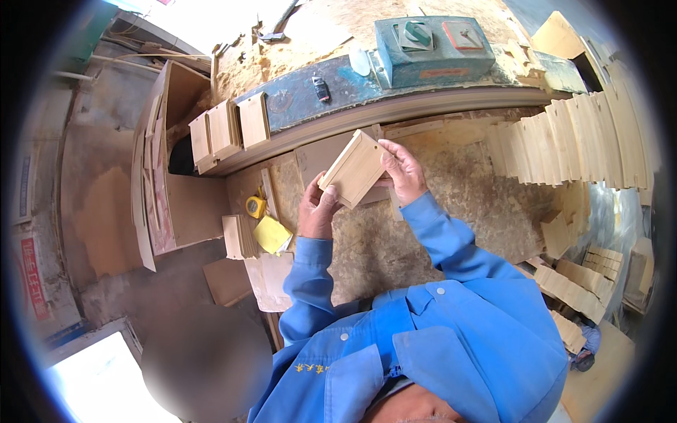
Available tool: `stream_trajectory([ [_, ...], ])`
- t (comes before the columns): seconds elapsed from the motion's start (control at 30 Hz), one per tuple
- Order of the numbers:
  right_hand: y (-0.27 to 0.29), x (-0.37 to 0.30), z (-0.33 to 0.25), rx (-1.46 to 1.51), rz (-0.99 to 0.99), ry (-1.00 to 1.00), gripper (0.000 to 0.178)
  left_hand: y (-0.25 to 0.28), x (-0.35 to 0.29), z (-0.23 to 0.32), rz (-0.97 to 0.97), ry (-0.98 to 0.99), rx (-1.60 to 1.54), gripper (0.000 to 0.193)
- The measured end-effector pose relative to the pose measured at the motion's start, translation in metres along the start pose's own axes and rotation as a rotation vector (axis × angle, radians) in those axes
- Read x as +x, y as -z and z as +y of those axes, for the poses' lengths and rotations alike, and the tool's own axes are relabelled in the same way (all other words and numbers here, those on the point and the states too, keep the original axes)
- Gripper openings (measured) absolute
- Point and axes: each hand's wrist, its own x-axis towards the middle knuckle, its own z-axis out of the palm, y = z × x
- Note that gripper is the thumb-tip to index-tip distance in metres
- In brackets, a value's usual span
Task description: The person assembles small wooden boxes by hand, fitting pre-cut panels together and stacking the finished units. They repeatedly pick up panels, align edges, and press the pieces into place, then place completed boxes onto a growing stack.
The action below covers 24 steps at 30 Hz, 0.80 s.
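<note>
Between my two hands a small pale wooden panel (pixel 355 169) is held up, tilted, above the worktable. Grooves run along its face, and a small dark hole shows near its upper right corner. My left hand (pixel 319 209) grips its lower left end, thumb on the face. At the right end my right hand (pixel 403 173) holds the edge, its fingers partly behind the wood. Left of my left hand, a yellow tape measure (pixel 256 206) and a yellow pad of paper (pixel 272 235) lie beside a short stack of wood pieces (pixel 240 237).
A long wooden fence (pixel 395 106) crosses behind my hands, with a blue-green machine box (pixel 435 53) beyond it. Upright wood panels (pixel 571 141) form a long row at right. Several wood blocks (pixel 224 130) lean at far left, near a large open box (pixel 190 204). More stacked pieces (pixel 575 290) lie lower right.
</note>
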Motion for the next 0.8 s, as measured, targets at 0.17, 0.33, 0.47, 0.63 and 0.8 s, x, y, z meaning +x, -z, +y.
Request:
stream_trajectory([
  [0.17, 0.005, 0.004, 0.036, -0.432, 0.121, -0.068, 0.053, -0.005, 0.007, -0.019, 0.088, -0.059, 0.063, 0.063],
  [0.33, 0.022, 0.008, 0.035, -0.026, 0.016, -0.285, 0.043, -0.003, 0.008, -0.011, -0.006, -0.257, 0.195, 0.069],
  [0.47, 0.027, 0.002, 0.019, 0.043, 0.031, -0.365, 0.035, 0.004, 0.005, 0.004, -0.081, -0.246, 0.337, 0.074],
  [0.63, 0.038, 0.001, 0.011, 0.154, 0.047, -0.612, 0.029, 0.006, 0.020, 0.001, -0.109, -0.243, 0.228, 0.075],
  [0.8, 0.037, -0.003, 0.021, -0.269, 0.102, -0.306, 0.037, 0.019, 0.055, -0.008, -0.059, -0.093, 0.194, 0.076],
])
